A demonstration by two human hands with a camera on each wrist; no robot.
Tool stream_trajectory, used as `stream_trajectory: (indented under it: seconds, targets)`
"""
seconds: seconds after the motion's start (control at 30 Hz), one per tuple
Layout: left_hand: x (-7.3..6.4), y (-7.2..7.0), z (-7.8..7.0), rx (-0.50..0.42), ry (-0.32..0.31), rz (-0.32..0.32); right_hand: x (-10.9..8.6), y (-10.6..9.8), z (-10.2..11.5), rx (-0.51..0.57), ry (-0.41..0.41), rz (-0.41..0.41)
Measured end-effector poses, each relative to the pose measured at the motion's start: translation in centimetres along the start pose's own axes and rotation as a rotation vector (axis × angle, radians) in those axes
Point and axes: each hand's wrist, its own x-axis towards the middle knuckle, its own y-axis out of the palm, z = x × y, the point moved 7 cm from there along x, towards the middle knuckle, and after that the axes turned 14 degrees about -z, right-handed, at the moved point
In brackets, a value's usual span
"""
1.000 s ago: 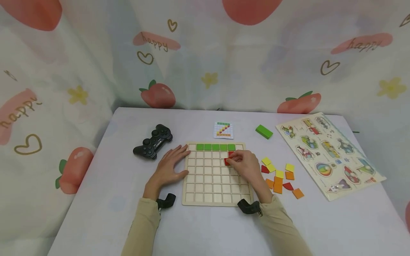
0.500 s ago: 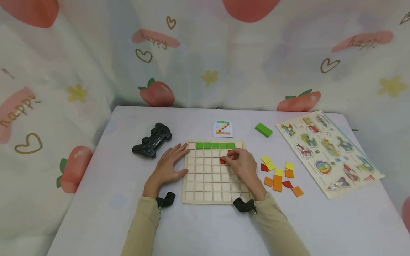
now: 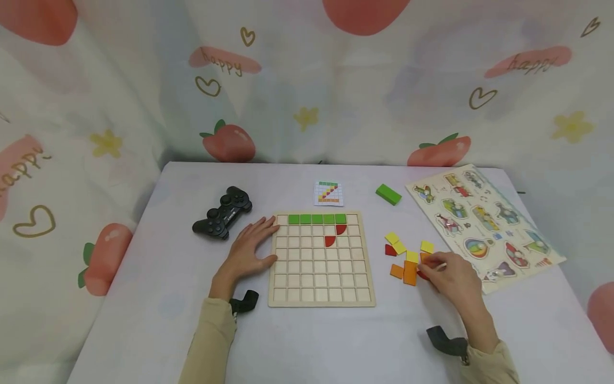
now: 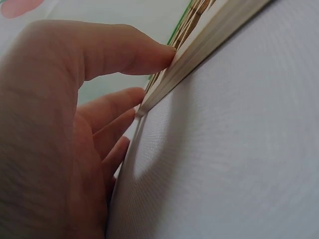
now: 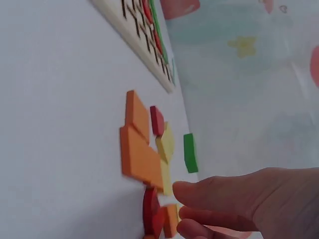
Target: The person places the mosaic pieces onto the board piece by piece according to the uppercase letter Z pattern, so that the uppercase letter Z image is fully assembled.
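My left hand (image 3: 247, 253) rests at the left edge of a wooden grid board (image 3: 307, 280), fingers spread, thumb and fingertips against its rim in the left wrist view. A row of green square tiles (image 3: 317, 219) lies along the board's top. Below their right end are two red quarter-round tiles, one (image 3: 341, 229) higher and one (image 3: 330, 241) lower left. My right hand (image 3: 453, 277) is over the loose tiles, its thumb and fingertips right by a red quarter-round tile (image 5: 150, 206). In the right wrist view nothing shows between the fingers.
Loose orange tiles (image 3: 410, 273), yellow tiles (image 3: 392, 238) and another red tile (image 3: 390, 250) lie right of the board. Behind are a pattern card (image 3: 328, 193) and a green block (image 3: 388, 194). A black game controller (image 3: 223, 212) is left, a picture puzzle board (image 3: 484, 224) right.
My right hand has let go of the lower red tile, leaving it in a board square, and moved right to the loose tiles. My left hand has stayed at the board's edge.
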Motion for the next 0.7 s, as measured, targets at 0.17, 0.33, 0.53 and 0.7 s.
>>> stream_trajectory:
  seconds: [0.17, 0.33, 0.53, 0.7]
  targets:
    - [0.0, -0.1, -0.2, -0.005, 0.005, -0.003, -0.9, 0.1, -2.1, -0.031, 0.044, 0.029]
    - [-0.2, 0.0, 0.1, -0.008, 0.001, -0.004, -1.2, 0.7, -1.9, -0.001, 0.06, -0.007]
    - [-0.3, 0.1, 0.1, -0.006, 0.008, -0.008, -1.4, 0.7, -0.4, 0.049, -0.03, -0.065]
    - [-0.1, 0.1, 0.2, 0.001, 0.009, -0.005, -0.8, 0.4, 3.5, 0.24, -0.159, -0.18]
